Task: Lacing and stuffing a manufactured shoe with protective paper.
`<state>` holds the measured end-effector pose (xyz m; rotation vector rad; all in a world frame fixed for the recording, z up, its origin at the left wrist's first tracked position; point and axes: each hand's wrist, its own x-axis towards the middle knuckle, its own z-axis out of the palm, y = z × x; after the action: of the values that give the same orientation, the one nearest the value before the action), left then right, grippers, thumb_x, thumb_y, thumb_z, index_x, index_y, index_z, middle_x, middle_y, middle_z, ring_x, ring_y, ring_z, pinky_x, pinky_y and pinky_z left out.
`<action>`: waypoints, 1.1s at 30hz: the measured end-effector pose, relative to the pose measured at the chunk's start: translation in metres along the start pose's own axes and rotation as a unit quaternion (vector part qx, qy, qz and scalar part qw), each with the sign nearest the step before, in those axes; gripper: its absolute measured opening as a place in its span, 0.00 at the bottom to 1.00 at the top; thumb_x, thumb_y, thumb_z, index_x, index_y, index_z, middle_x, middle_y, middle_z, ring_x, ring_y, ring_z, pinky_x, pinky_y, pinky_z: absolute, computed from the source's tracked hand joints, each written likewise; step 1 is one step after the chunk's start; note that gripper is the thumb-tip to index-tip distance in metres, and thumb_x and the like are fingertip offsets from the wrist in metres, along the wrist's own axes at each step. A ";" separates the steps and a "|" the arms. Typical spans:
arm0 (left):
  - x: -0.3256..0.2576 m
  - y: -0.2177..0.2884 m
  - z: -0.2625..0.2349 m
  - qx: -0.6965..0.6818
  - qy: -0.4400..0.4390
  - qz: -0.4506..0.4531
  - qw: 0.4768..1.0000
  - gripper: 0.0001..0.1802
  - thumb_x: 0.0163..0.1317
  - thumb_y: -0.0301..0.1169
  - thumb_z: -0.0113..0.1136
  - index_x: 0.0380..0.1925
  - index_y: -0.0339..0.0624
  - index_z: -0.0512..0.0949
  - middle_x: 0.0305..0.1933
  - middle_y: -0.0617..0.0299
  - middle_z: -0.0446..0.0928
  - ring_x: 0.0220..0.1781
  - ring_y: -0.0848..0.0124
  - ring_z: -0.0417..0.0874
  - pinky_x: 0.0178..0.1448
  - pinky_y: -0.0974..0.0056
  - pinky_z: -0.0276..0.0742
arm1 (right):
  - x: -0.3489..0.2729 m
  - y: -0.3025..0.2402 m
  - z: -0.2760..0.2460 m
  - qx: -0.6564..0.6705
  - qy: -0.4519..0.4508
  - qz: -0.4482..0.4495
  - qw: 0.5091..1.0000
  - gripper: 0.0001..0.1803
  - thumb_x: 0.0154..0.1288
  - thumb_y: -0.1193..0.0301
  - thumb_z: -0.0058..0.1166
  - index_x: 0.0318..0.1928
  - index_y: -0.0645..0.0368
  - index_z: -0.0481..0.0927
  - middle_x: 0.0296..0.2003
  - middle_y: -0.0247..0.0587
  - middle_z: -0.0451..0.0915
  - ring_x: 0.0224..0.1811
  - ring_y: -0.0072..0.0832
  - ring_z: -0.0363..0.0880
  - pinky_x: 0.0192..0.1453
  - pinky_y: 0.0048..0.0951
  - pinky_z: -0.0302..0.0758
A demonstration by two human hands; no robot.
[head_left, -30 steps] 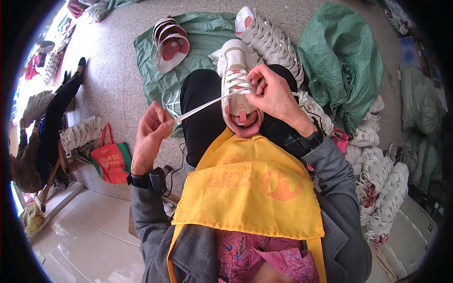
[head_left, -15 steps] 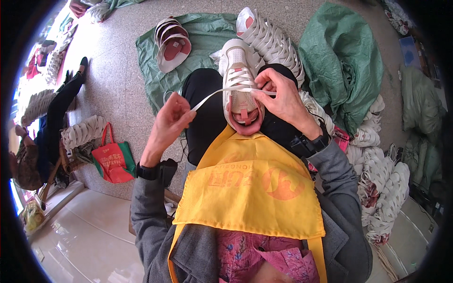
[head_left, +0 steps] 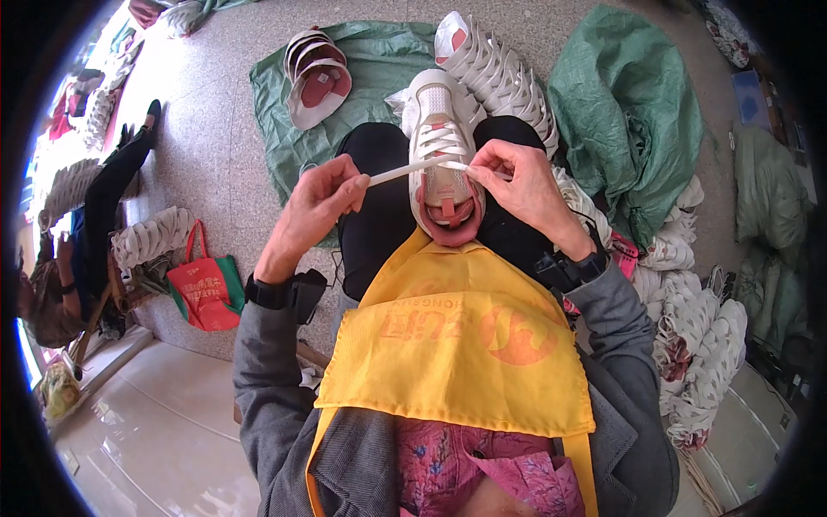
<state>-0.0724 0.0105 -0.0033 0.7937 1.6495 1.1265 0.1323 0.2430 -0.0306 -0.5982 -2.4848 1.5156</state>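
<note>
Lace (head_left: 401,172) in the head view stretches white and flat across the shoe (head_left: 444,185). The left hand (head_left: 319,198) pinches one length between thumb and fingertips; the right hand (head_left: 521,185) seems to nip another, though its fingers partly hide the grip. An uneven pull could skew the crossed rows, or a loose pinch let the strip slip. Off-white, with beige tongue and pink collar, the shoe sits toe-away between black-trousered knees (head_left: 366,148).
</note>
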 end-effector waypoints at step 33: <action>0.084 0.024 0.012 0.249 0.098 0.272 0.924 0.07 0.66 0.23 0.63 0.43 0.38 0.78 0.42 0.64 0.83 0.41 0.80 0.80 0.43 0.70 0.77 | -0.012 -0.024 -0.013 0.128 -0.089 0.067 0.985 0.06 0.71 0.75 0.62 0.40 0.66 0.82 0.32 0.27 0.82 0.35 0.09 0.76 0.39 0.18 0.75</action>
<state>-0.0893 0.0969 -0.0116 1.5846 1.9836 1.1923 0.1418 0.2390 -0.0030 -0.6203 -2.3541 1.9808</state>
